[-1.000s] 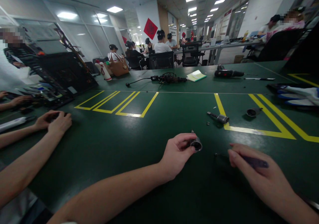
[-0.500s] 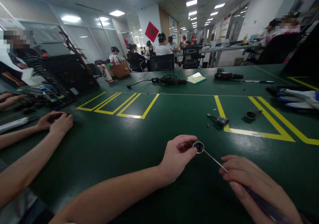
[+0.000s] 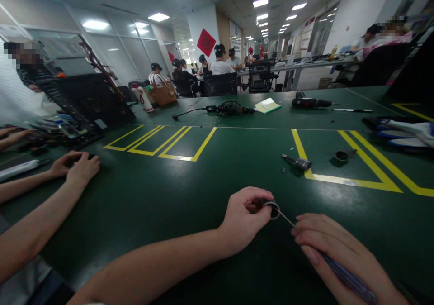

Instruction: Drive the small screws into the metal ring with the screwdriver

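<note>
My left hand (image 3: 246, 214) is closed, thumb and fingers pinching a small round metal housing (image 3: 275, 211) with its open end turned to the right. My right hand (image 3: 339, 250) is closed round the purplish handle of a screwdriver (image 3: 349, 275). Its thin shaft points up and left, and the tip is at the housing's opening; how deep it sits inside I cannot tell. Beyond the hands lies a small metal motor part with a shaft (image 3: 300, 163), with tiny rings near it. A metal cap (image 3: 342, 155) rests farther right.
Yellow tape (image 3: 352, 181) marks the green table (image 3: 152, 196). A power drill (image 3: 312, 102), a pen (image 3: 352, 110), a notepad (image 3: 267, 106) and a corded tool (image 3: 233, 109) lie at the back. Gloves (image 3: 403, 133) are at right. A co-worker's hands (image 3: 81, 167) work at left.
The housing has tilted and dropped slightly to the right in my left hand. My right hand has moved left, bringing the screwdriver's tip to the housing's opening.
</note>
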`<action>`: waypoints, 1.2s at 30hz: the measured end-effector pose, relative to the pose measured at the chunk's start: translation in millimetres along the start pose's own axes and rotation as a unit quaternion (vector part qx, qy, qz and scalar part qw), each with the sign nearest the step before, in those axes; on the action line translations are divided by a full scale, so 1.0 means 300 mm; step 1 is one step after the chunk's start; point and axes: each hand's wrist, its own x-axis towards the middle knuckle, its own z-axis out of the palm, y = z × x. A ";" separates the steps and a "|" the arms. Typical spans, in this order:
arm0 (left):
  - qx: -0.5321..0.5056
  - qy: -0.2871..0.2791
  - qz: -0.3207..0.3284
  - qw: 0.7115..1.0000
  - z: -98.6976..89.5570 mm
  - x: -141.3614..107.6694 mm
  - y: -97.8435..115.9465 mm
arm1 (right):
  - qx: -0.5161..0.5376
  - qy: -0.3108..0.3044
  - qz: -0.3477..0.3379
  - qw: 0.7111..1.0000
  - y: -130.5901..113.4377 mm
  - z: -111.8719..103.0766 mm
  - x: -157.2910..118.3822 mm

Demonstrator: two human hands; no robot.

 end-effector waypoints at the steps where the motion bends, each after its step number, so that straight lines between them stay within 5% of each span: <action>1: 0.006 0.000 0.002 1.000 0.000 0.000 0.002 | 0.001 -0.003 -0.001 1.000 -0.002 -0.001 0.001; 21: 0.014 0.005 0.005 1.000 -0.011 0.020 -0.010 | -0.011 -0.012 -0.020 1.000 -0.032 -0.004 0.033; 25: 0.009 0.089 -0.008 0.996 -0.091 0.109 -0.045 | 0.013 0.000 0.000 1.000 -0.028 0.001 0.038; 29: 0.177 0.228 0.012 0.957 -0.230 0.221 -0.101 | 0.044 -0.030 0.015 0.998 -0.010 0.008 0.048; 33: 0.246 0.256 0.020 0.935 -0.350 0.284 -0.138 | 0.077 -0.061 0.074 0.992 0.015 0.026 0.034; 36: 0.298 0.231 0.031 0.926 -0.376 0.284 -0.138 | 0.107 -0.064 0.110 0.986 0.032 0.039 0.022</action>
